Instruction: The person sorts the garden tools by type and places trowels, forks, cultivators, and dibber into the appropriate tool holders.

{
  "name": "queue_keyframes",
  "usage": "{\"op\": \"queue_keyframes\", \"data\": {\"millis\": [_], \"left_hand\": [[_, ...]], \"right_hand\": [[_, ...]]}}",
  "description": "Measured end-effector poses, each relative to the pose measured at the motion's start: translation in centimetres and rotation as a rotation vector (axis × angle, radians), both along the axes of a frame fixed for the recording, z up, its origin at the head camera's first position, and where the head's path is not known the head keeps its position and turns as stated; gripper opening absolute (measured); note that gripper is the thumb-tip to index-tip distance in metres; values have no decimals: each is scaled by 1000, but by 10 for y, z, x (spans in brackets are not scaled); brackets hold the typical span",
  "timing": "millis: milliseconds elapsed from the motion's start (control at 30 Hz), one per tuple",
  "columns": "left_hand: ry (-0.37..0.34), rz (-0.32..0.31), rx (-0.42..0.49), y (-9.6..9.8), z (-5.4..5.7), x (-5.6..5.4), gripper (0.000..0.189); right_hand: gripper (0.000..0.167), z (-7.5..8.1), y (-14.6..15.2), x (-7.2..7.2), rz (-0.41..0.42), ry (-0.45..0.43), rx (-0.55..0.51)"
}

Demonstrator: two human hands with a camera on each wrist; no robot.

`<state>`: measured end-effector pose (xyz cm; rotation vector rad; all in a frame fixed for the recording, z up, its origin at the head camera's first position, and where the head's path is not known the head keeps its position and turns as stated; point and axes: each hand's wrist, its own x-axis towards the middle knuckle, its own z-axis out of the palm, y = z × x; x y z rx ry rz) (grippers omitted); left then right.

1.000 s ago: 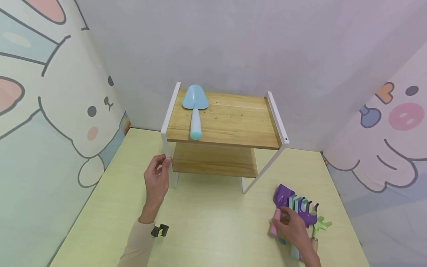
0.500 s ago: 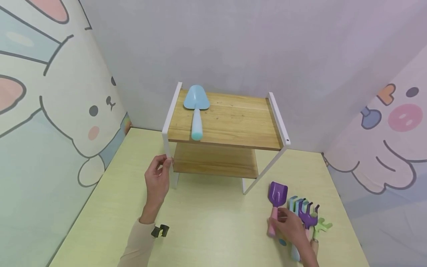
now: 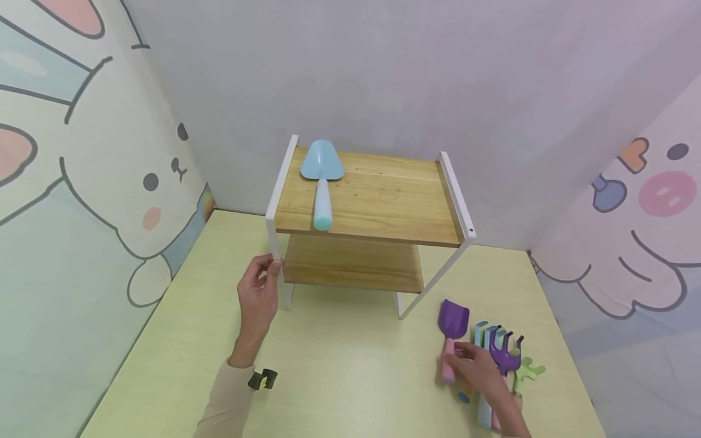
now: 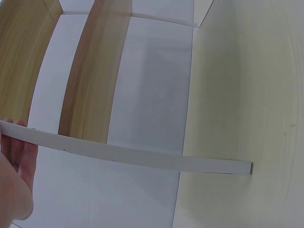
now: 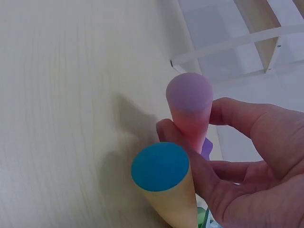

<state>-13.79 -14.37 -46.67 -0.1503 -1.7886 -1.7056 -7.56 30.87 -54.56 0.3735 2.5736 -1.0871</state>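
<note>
In the head view, my left hand pinches the white front-left leg of a two-tier wooden shelf. The leg also crosses the left wrist view, fingers curled at its edge. My right hand holds a toy shovel by its pink handle; the purple blade points toward the shelf. Seen from the right wrist, the handle sits between thumb and fingers. Just beside it is a tan handle with a blue end; its far part is hidden. A light-blue scoop lies on the shelf's top left.
Around the right hand lie a purple hand fork, a light-blue rake and a green fork, partly overlapping. The shelf's lower board is below the top. Printed cloth walls enclose the table.
My right hand has shifted the purple shovel left, apart from the other tools, with its blade now pointing more straight ahead. The left hand stays at the shelf leg.
</note>
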Motion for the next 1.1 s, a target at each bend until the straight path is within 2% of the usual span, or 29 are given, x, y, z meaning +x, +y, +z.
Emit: {"op": "queue_keyframes", "data": {"millis": [167, 367, 633, 833, 1100], "left_hand": [[-6, 1, -2, 0, 0, 0, 7], [-2, -2, 2, -1, -1, 0, 7], [-9, -5, 6, -1, 0, 1, 8], [-16, -5, 9, -1, 0, 1, 8], [-15, -11, 18, -1, -1, 1, 8]], "right_hand": [[69, 4, 1, 4, -28, -13, -41], [69, 9, 3, 13, -25, -7, -98], [68, 20, 3, 23, -48, 49, -192], [69, 27, 1, 29, -90, 68, -217], [69, 39, -1, 40, -71, 141, -260]]}}
